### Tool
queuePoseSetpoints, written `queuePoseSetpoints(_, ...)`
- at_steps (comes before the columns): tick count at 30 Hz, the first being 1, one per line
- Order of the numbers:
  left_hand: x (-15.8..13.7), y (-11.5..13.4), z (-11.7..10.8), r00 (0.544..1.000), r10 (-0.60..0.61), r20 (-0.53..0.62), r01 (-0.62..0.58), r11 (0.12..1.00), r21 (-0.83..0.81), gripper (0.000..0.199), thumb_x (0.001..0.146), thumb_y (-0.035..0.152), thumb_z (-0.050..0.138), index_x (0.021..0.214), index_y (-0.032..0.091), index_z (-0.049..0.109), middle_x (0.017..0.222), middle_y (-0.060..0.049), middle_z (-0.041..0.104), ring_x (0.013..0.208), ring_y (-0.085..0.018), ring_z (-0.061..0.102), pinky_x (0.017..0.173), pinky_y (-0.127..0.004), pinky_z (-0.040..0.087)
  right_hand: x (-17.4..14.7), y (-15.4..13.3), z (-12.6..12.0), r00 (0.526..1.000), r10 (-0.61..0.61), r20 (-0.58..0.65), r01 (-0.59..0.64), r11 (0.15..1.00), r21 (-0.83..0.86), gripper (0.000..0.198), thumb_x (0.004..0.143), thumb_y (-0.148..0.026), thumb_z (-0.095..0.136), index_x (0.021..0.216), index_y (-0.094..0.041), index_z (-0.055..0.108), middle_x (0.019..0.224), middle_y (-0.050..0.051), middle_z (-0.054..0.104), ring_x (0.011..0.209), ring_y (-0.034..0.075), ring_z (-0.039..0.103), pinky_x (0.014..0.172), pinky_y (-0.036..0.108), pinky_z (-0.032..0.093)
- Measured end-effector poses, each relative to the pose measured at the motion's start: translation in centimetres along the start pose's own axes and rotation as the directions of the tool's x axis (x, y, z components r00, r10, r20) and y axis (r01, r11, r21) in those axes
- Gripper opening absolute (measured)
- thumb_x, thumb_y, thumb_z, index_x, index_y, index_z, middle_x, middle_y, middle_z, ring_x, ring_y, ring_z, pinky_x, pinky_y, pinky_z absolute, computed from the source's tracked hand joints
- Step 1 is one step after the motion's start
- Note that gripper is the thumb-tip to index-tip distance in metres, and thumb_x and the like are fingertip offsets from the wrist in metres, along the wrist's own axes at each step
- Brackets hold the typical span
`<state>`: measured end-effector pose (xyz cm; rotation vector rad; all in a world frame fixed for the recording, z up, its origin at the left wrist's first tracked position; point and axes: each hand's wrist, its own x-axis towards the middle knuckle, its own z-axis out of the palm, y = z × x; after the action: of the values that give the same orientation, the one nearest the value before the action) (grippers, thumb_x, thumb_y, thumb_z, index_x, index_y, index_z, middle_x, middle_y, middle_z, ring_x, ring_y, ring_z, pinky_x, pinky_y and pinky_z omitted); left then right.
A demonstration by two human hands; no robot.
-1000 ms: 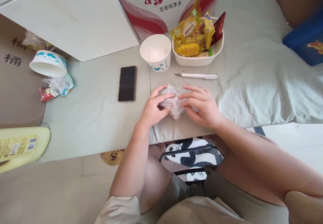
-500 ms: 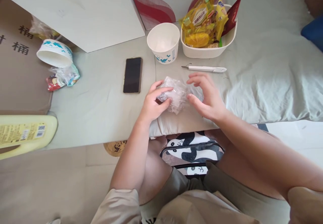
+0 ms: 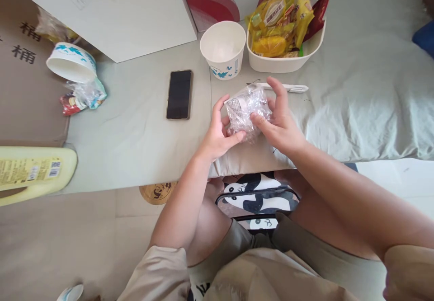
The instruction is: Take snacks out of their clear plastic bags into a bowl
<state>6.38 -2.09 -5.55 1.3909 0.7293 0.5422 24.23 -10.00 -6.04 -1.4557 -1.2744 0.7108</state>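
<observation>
From my remote seat, through the head camera, I see two bare hands meeting over one crinkled clear-plastic bundle [image 3: 249, 111] with small print on its left part. The left hand [image 3: 219, 134] is half curled, thumb along the bundle's near edge and fingers at its left side. The right hand [image 3: 285, 127] lays its thumb tip on the front, index finger raised clear, other fingers partly hidden behind the plastic. So the bundle sits between the two hands, pinched lightly; I can't tell whether it also rests on the pale cloth [image 3: 135, 152] beneath.

Just beyond the grip lies one white pen-shaped tool [image 3: 296, 88], partly covered by the right hand. Farther beyond stand one upright paper tub [image 3: 225, 66] with blue leaves and, to its right, one oblong white container [image 3: 281, 66] of snack packets, too overlapped for me to count. Left of the grip lies one dark-screened phone [image 3: 179, 95]. Well off to the left are a second leaf-printed tub [image 3: 72, 63], tipped over, crumpled wrappers [image 3: 88, 94] just below it, and one yellow jug [image 3: 37, 170].
</observation>
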Motion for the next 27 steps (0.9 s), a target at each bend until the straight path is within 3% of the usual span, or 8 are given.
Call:
queuePoseSetpoints(3, 0.4, -0.3, 0.1, 0.998, -0.042, -0.053, 0.042, 0.999, -0.016, 0.109, 0.068, 0.06, 0.087, 0.157, 0.038, 0.027, 0.128, -0.012, 0.067, 0.115, -0.033, 0.07, 0.093, -0.051, 0.061, 0.0, -0.2, -0.3, 0.988, -0.142, -0.056, 0.128, 0.972, -0.199, 0.042, 0.102, -0.048, 0.049, 0.14, -0.033, 0.059, 0.149, 0.01, 0.052, 0.14, 0.031, 0.052, 0.111, 0.054, 0.05)
queuePoseSetpoints(6, 0.9, -0.6, 0.0, 0.993, -0.027, -0.112, 0.027, 1.0, -0.003, 0.108, 0.068, 0.061, 0.087, 0.156, 0.036, 0.029, 0.127, -0.012, 0.066, 0.119, -0.033, 0.068, 0.092, -0.052, 0.061, -0.1, -0.5, -0.4, 0.968, -0.243, -0.058, 0.216, 0.931, -0.296, 0.034, 0.105, -0.04, 0.043, 0.123, -0.032, 0.071, 0.148, 0.008, 0.056, 0.142, 0.03, 0.051, 0.114, 0.055, 0.048)
queuePoseSetpoints(11, 0.8, -0.5, 0.0, 0.989, -0.01, -0.148, 0.004, 0.999, -0.044, 0.102, 0.068, 0.056, 0.088, 0.152, 0.038, 0.033, 0.13, -0.009, 0.065, 0.12, -0.032, 0.067, 0.091, -0.048, 0.062, -0.1, -0.5, -0.1, 0.941, -0.338, 0.026, 0.323, 0.872, -0.367, 0.034, 0.104, -0.031, 0.043, 0.119, -0.031, 0.074, 0.131, 0.006, 0.071, 0.136, 0.03, 0.057, 0.116, 0.056, 0.046)
queuePoseSetpoints(15, 0.6, 0.1, -0.5, 0.99, -0.047, -0.132, 0.025, 0.987, -0.161, 0.084, 0.076, 0.049, 0.081, 0.148, 0.042, 0.038, 0.131, -0.003, 0.065, 0.113, -0.024, 0.07, 0.089, -0.039, 0.062, -0.1, -0.3, 0.1, 0.936, -0.343, 0.077, 0.34, 0.827, -0.447, 0.035, 0.102, -0.027, 0.046, 0.126, -0.031, 0.071, 0.139, 0.005, 0.069, 0.138, 0.031, 0.056, 0.112, 0.055, 0.047)
queuePoseSetpoints(19, 0.7, 0.5, -0.9, 0.986, -0.081, -0.146, 0.04, 0.963, -0.266, 0.061, 0.086, 0.066, 0.062, 0.138, 0.039, 0.047, 0.139, -0.002, 0.063, 0.121, -0.024, 0.066, 0.086, -0.036, 0.062, -0.4, -0.3, 0.8, 0.945, -0.301, 0.125, 0.322, 0.798, -0.51, 0.044, 0.101, -0.02, 0.042, 0.136, -0.034, 0.066, 0.147, 0.003, 0.063, 0.142, 0.03, 0.053, 0.11, 0.055, 0.047)
queuePoseSetpoints(21, 0.8, 0.3, -1.0, 0.984, -0.071, -0.161, 0.028, 0.967, -0.255, 0.063, 0.085, 0.069, 0.064, 0.136, 0.038, 0.046, 0.141, -0.003, 0.062, 0.126, -0.026, 0.064, 0.088, -0.036, 0.061, -0.7, -0.3, 1.3, 0.944, -0.292, 0.152, 0.329, 0.797, -0.506, 0.049, 0.1, -0.017, 0.041, 0.142, -0.03, 0.061, 0.152, 0.005, 0.058, 0.145, 0.03, 0.049, 0.112, 0.055, 0.046)
queuePoseSetpoints(24, 0.9, -0.4, -1.1, 0.981, -0.056, -0.188, 0.022, 0.984, -0.179, 0.08, 0.073, 0.059, 0.083, 0.138, 0.04, 0.04, 0.137, -0.003, 0.062, 0.125, -0.025, 0.065, 0.091, -0.036, 0.06, -0.8, -0.1, 1.3, 0.917, -0.319, 0.24, 0.394, 0.817, -0.421, 0.05, 0.097, -0.02, 0.045, 0.145, -0.025, 0.058, 0.157, 0.007, 0.052, 0.149, 0.03, 0.045, 0.115, 0.054, 0.045)
queuePoseSetpoints(27, 1.0, -0.9, -1.3, 0.973, -0.01, -0.229, -0.014, 0.994, -0.105, 0.091, 0.068, 0.056, 0.088, 0.141, 0.041, 0.036, 0.132, -0.004, 0.064, 0.122, -0.026, 0.065, 0.091, -0.039, 0.059, 0.0, 0.2, -0.2, 0.928, -0.313, 0.203, 0.371, 0.836, -0.404, 0.044, 0.096, -0.023, 0.045, 0.135, -0.025, 0.064, 0.148, 0.008, 0.061, 0.14, 0.028, 0.055, 0.114, 0.051, 0.048)
